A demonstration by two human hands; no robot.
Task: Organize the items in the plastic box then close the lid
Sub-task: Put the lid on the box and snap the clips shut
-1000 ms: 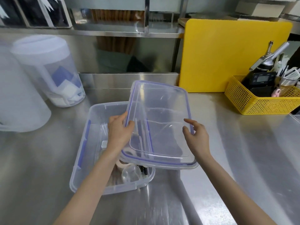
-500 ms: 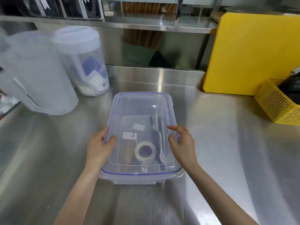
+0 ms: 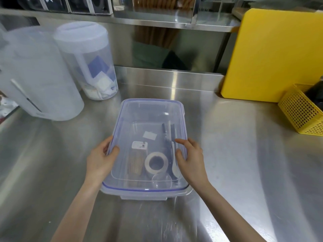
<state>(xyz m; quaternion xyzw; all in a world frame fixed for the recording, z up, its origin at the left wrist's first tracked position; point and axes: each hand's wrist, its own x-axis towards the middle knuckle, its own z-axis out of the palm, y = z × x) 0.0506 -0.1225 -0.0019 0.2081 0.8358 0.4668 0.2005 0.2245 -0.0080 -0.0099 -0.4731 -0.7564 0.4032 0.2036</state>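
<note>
A clear plastic box (image 3: 145, 193) stands on the steel counter, and its clear lid (image 3: 148, 112) with a blue seal lies flat on top. Through the lid I see a roll of white tape (image 3: 156, 162), a toothpick holder (image 3: 137, 158), a white spoon (image 3: 173, 165), dark pens (image 3: 166, 135) and a small clear cup (image 3: 161, 180). My left hand (image 3: 100, 158) grips the lid's left edge, thumb on top. My right hand (image 3: 190, 158) rests on the lid's right edge, fingers spread over it.
Two frosted plastic pitchers (image 3: 87, 58) stand at the back left. A yellow cutting board (image 3: 279, 55) leans on the back wall at the right, with a yellow mesh basket (image 3: 300, 112) beside it. A steel shelf (image 3: 157, 21) runs along the back.
A second ago I held the lid tilted, half off the box to the right. It now lies flat over the box, with both hands still on its side edges.
</note>
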